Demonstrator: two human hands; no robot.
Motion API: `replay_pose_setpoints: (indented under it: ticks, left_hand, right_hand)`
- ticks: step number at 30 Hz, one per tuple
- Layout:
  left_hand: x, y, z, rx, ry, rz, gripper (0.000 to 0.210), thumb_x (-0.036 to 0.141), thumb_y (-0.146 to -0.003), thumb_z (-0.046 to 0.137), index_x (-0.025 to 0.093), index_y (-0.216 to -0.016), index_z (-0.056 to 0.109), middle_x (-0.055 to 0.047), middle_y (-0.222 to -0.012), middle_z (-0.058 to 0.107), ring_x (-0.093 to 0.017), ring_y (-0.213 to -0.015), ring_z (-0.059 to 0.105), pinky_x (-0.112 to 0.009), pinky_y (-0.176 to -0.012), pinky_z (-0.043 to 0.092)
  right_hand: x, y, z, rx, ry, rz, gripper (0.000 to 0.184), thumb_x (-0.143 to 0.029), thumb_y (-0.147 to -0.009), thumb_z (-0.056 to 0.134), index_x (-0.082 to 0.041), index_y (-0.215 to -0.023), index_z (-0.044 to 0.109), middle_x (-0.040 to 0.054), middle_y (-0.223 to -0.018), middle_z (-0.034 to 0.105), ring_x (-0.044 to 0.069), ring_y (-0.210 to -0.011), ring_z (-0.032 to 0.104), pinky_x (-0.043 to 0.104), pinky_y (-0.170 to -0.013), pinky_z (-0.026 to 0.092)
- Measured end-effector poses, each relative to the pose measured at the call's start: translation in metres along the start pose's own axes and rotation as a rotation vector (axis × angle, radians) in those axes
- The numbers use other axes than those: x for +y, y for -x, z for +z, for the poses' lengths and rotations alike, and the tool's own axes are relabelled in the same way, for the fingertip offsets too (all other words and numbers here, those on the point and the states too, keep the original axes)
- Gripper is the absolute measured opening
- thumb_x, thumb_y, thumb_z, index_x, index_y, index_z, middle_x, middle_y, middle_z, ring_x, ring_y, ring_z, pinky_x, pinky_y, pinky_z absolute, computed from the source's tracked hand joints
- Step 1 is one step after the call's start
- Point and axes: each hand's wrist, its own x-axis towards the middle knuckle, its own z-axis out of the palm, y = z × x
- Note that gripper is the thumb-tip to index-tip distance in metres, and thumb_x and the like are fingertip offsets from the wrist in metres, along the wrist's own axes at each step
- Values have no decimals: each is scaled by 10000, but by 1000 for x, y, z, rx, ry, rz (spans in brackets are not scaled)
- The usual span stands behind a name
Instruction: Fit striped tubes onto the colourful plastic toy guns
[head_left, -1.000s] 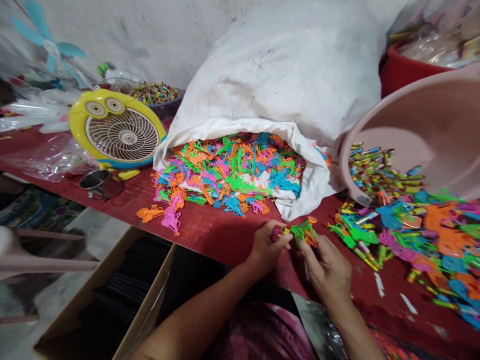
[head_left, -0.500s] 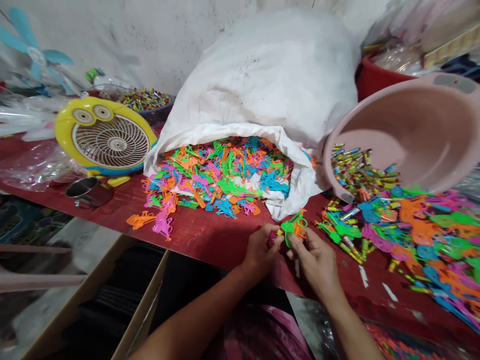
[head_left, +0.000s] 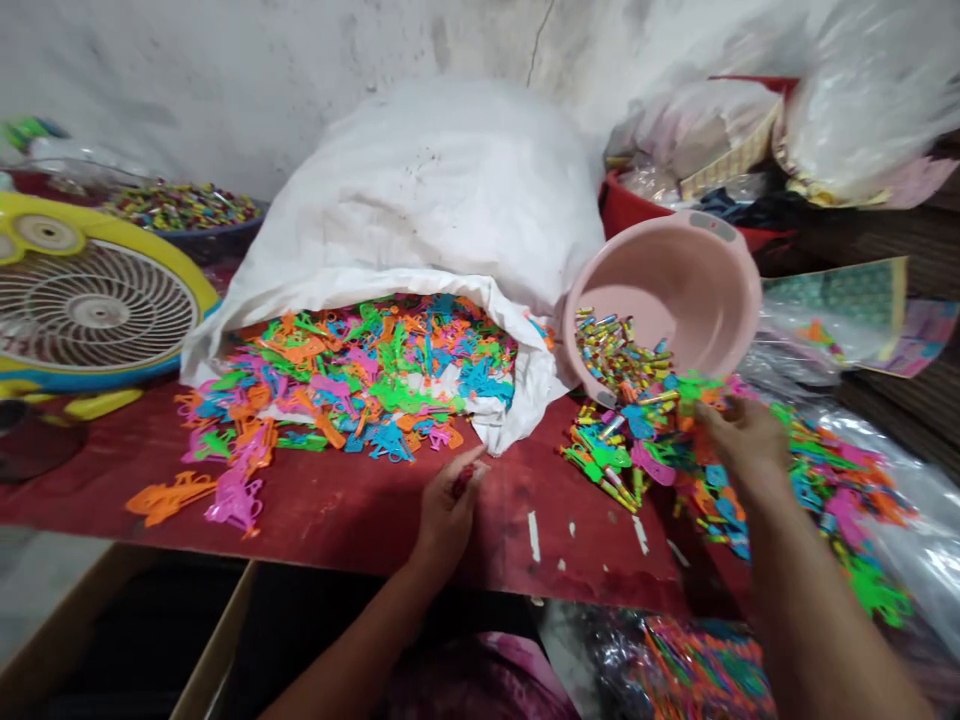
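My left hand (head_left: 444, 510) rests above the red table in front of the sack's mouth, its fingers curled round small dark red pieces (head_left: 463, 481) whose kind I cannot make out. Out to the right, my right hand (head_left: 750, 455) reaches over a pile of coloured plastic toy pieces (head_left: 847, 510) mixed with small yellow-labelled tubes. Green and orange pieces lie at its fingertips, which are smeared, so whether it grips any is unclear. A white sack (head_left: 427, 200) spills similar bright flat plastic pieces (head_left: 367, 375) onto the table.
A pink basin (head_left: 705, 290) lies tipped on its side, with tubes (head_left: 619, 350) at its mouth. To the left stand a yellow fan (head_left: 172, 270) and a bowl of tubes (head_left: 225, 235). White paper scraps (head_left: 534, 536) dot the red table (head_left: 315, 520).
My right hand has moved right, away from my left, to the pile. The green and orange toy pieces are no longer between my hands. The view has turned right.
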Motion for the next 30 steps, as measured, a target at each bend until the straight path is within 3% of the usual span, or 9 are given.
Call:
replay_pose_setpoints:
  ticks: [4, 6, 7, 10, 14, 19, 23, 27, 30]
  left_hand:
    - [3, 1, -3, 58, 49, -68, 398, 425, -936, 566, 195, -1260, 559, -20, -822, 665, -138, -665, 545, -244, -642, 436]
    - [0, 1, -4, 102, 94, -72, 337, 430, -929, 577, 187, -1162, 561, -11, -808, 640, -124, -637, 517, -231, -611, 420]
    - [-2, 1, -4, 107, 112, -69, 295, 431, -927, 578, 182, -1087, 572, -11, -806, 631, -121, -638, 513, -227, -610, 419]
    - [-4, -1, -5, 97, 179, -95, 277, 438, -918, 589, 171, -993, 597, -9, -798, 611, -112, -627, 506, -221, -604, 418]
    - [-2, -3, -5, 107, 263, -136, 336, 442, -900, 611, 156, -1078, 602, 11, -739, 580, -94, -560, 465, -212, -563, 398]
    - [-1, -6, -4, 98, 287, -94, 290, 393, -918, 593, 150, -1076, 580, 8, -751, 588, -86, -560, 465, -208, -558, 388]
    - [-3, -7, -4, 132, 366, -95, 248, 389, -906, 605, 166, -980, 527, 17, -731, 590, -74, -519, 450, -202, -524, 367]
    - [-1, -8, -4, 211, 425, -131, 263, 402, -885, 616, 170, -920, 496, -19, -843, 642, -60, -529, 479, -193, -521, 363]
    - [2, -10, -2, 288, 445, -197, 293, 425, -858, 625, 172, -917, 490, -26, -862, 653, -61, -520, 502, -188, -494, 349]
  right_hand:
    - [-16, 27, 16, 167, 161, -296, 363, -382, -793, 662, -243, -1128, 642, 260, -1127, 551, 428, -1063, 515, 551, -768, 342]
    - [-30, 66, 42, 7, 53, -564, 354, -386, -874, 560, -222, -1180, 630, 202, -1046, 599, 366, -995, 560, 512, -786, 391]
    - [-39, 88, 58, -178, -60, -679, 321, -373, -898, 535, -207, -1150, 643, 166, -1006, 622, 325, -942, 586, 482, -801, 416]
    - [-71, 140, 105, -472, -161, -809, 252, -351, -947, 478, -241, -1049, 681, 74, -935, 651, 234, -836, 620, 368, -749, 470]
    - [-114, 158, 151, -484, -160, -841, 210, -326, -908, 564, -271, -1070, 686, 96, -1000, 644, 273, -978, 570, 390, -840, 438]
    - [-137, 154, 184, -619, -203, -977, 250, -203, -686, 775, -271, -914, 696, 68, -1101, 675, 304, -1168, 494, 434, -998, 328]
    - [-128, 159, 185, -660, -155, -1002, 143, -142, -759, 664, -230, -871, 677, 64, -981, 677, 283, -1087, 544, 449, -981, 291]
    - [-111, 167, 157, -585, -110, -982, 161, -184, -864, 573, -205, -1002, 653, 90, -1080, 647, 294, -1104, 524, 480, -986, 249]
    - [-96, 181, 134, -563, -92, -964, 194, -233, -925, 528, -205, -1077, 646, 94, -1074, 644, 278, -1051, 544, 446, -929, 314]
